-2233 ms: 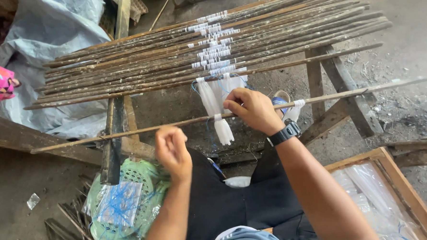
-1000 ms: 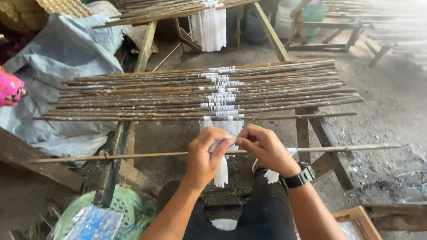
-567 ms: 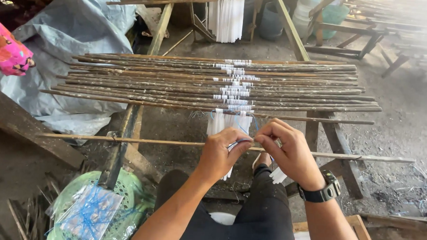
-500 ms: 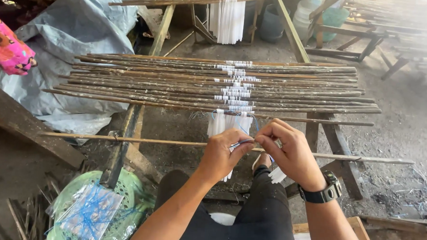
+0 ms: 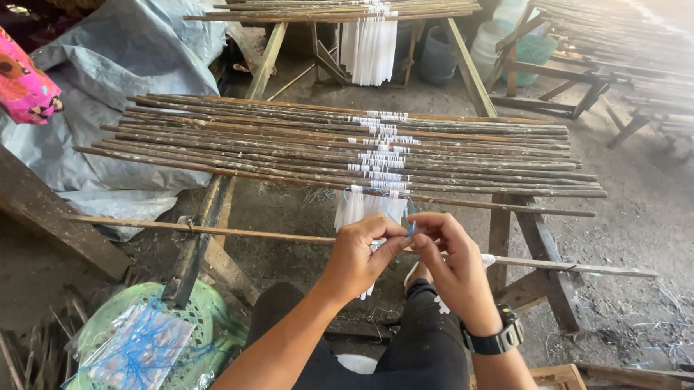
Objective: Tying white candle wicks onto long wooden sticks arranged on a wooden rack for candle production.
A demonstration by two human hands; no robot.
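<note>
At the near edge of the rack (image 5: 517, 226), your left hand (image 5: 357, 258) and right hand (image 5: 457, 266) are pinching a blue string (image 5: 412, 227) between closed fingertips above the single stick (image 5: 244, 233).

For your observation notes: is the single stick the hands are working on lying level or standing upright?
Level. The single stick runs sideways across the wooden trestle, with both the left hand and right hand on its middle.

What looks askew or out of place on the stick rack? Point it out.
Nothing is damaged or spilled. One long stick lies apart from the stacked sticks, nearer the person, where the left hand and right hand pinch a blue string.
</note>
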